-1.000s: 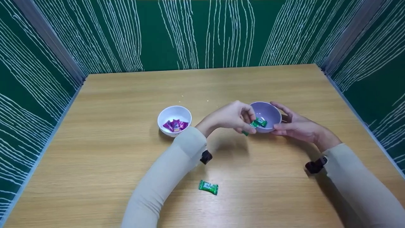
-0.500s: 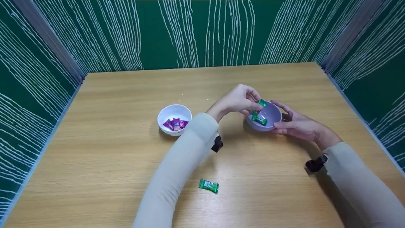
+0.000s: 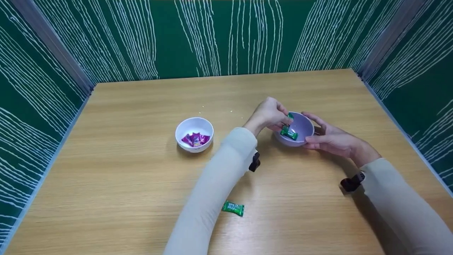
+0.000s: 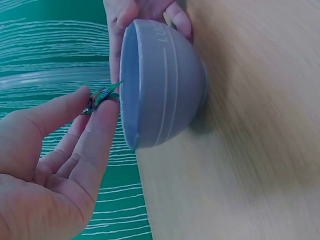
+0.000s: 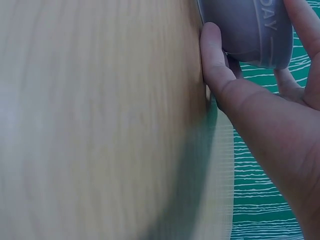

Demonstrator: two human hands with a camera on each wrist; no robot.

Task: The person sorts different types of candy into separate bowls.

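Observation:
My left hand (image 3: pixel 269 115) is over the left rim of a purple bowl (image 3: pixel 305 124), pinching a green-wrapped candy (image 4: pixel 101 96) between thumb and fingers. In the left wrist view that candy sits just outside the bowl's mouth, its wrapper tip near the rim. Inside the bowl lies green-wrapped candy (image 3: pixel 290 133); the left fingers partly hide that side. My right hand (image 3: pixel 332 141) grips the bowl's right side, thumb toward the front and fingers around the back. On the table, partly beside the left sleeve, lies another green candy (image 3: pixel 234 208).
A white bowl (image 3: pixel 194 124) holding several purple-wrapped candies (image 3: pixel 196 139) stands left of the left arm. Tiny pale specks dot the wooden table (image 3: pixel 124 170) behind it. Green walls with white streaks (image 3: pixel 247 39) enclose the back and sides.
From the purple bowl's front left, my left hand has moved back and up to its left rim, keeping hold of green candy. The left forearm has shifted right; the right hand stays on the bowl.

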